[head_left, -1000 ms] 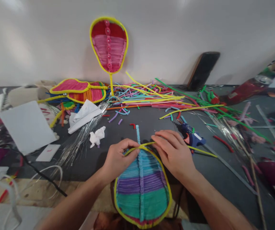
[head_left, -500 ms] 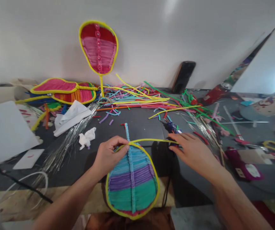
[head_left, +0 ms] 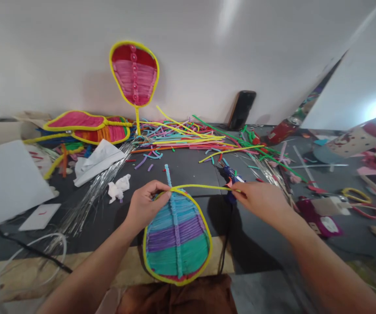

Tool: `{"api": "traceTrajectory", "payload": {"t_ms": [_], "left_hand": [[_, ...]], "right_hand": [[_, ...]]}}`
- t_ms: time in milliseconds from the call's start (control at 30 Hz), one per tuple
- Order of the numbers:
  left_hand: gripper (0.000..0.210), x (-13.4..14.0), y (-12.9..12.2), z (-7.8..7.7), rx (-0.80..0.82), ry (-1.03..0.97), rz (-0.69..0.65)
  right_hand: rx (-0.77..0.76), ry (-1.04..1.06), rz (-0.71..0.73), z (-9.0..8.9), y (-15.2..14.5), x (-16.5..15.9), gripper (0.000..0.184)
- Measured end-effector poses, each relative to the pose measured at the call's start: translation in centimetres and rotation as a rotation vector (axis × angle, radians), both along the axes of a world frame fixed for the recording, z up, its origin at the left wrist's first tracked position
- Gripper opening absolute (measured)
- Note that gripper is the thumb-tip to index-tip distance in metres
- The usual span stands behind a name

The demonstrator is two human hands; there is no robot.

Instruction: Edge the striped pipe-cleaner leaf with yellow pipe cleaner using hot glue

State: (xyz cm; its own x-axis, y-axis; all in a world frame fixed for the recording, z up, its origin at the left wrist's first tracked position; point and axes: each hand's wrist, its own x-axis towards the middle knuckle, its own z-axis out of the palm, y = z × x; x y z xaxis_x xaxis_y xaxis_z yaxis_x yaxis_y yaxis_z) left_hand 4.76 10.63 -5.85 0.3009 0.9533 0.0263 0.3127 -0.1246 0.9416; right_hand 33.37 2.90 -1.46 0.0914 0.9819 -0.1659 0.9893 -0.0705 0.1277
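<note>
A leaf-shaped panel point(head_left: 177, 235) of pipe cleaners, in blue, purple and green bands with a yellow edge, stands at the table's front edge. Its blue centre stem sticks up past the narrow top. My left hand point(head_left: 148, 200) pinches that top, where the yellow edging crosses the stem. From there a yellow pipe cleaner point(head_left: 201, 186) stretches to the right. My right hand point(head_left: 256, 196) pinches its far end between thumb and fingers. Behind the right fingertips lies a dark blue glue gun point(head_left: 230, 172), partly hidden.
Loose pipe cleaners point(head_left: 188, 138) lie along the wall under a finished pink fan point(head_left: 135, 74). Silver wires point(head_left: 90, 192) and crumpled tissue point(head_left: 119, 188) are at left. A phone point(head_left: 242, 110) leans on the wall. A drink can point(head_left: 282, 130) and a maroon device point(head_left: 319, 218) sit at right.
My right hand has closed from loosely spread fingers to a pinch on the yellow pipe cleaner's end. My left hand keeps its pinch at the panel's top. The view has shifted slightly.
</note>
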Motion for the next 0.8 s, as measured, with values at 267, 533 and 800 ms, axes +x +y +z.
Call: {"api": "traceTrajectory", "payload": {"t_ms": [267, 533, 800], "left_hand": [[0.016, -0.5, 0.7, -0.1, -0.144, -0.129, 0.089], [0.015, -0.4, 0.5, 0.0, -0.119, -0.137, 0.057], [0.017, -0.7, 1.3, -1.1, -0.104, -0.039, 0.132]], "right_hand": [[-0.044, 0.261, 0.047, 0.4, -0.9, -0.4, 0.024], [0.264, 0.488, -0.042, -1.2, 1.7, -0.6, 0.064], [0.204, 0.108, -0.128, -2.7, -0.3, 2.4, 0.022]]}}
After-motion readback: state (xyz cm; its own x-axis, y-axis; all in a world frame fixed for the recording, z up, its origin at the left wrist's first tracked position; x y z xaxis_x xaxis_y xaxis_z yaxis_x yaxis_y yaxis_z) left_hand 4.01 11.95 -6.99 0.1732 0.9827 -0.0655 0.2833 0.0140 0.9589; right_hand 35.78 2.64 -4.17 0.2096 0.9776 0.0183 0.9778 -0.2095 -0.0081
